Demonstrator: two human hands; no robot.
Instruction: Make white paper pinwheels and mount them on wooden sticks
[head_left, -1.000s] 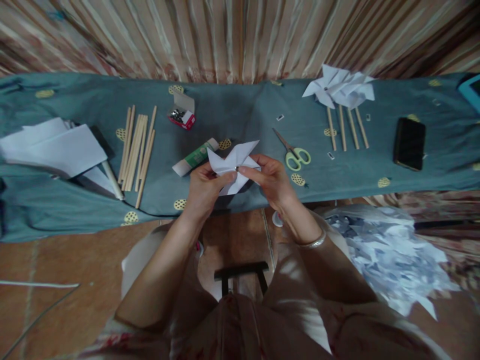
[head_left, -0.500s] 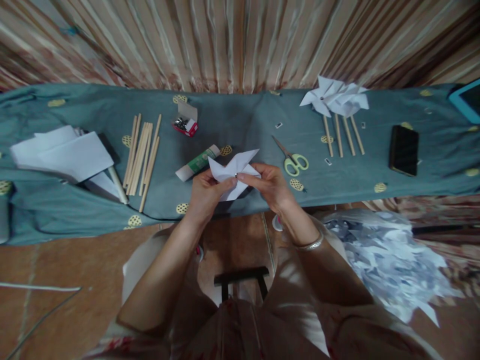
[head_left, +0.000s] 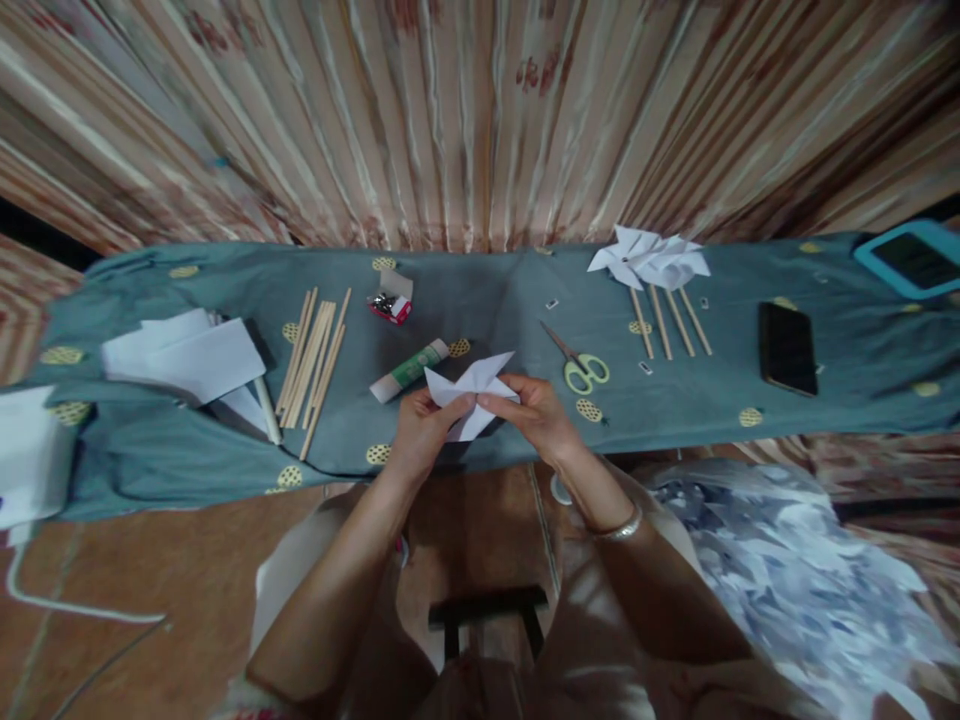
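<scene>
At table edge, head view | folded white paper pinwheel (head_left: pixel 471 392) is pinched at its centre between left hand (head_left: pixel 424 432) and right hand (head_left: pixel 534 412) | grip unchanged from a second ago, only lowered in frame | glue stick (head_left: pixel 409 369) lies just beside | centre fastening judged ongoing.

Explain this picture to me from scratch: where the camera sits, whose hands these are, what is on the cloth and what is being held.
The camera is worn on a person's head and looks down, so the two bare arms are that person's own. The left hand and right hand together pinch a folded white paper pinwheel at its middle.

On the grey-green cloth lie a glue stick, green-handled scissors, a bundle of wooden sticks, a small open box of pins, white paper sheets, finished pinwheels on sticks and a black phone. Paper scraps lie on the floor.
</scene>
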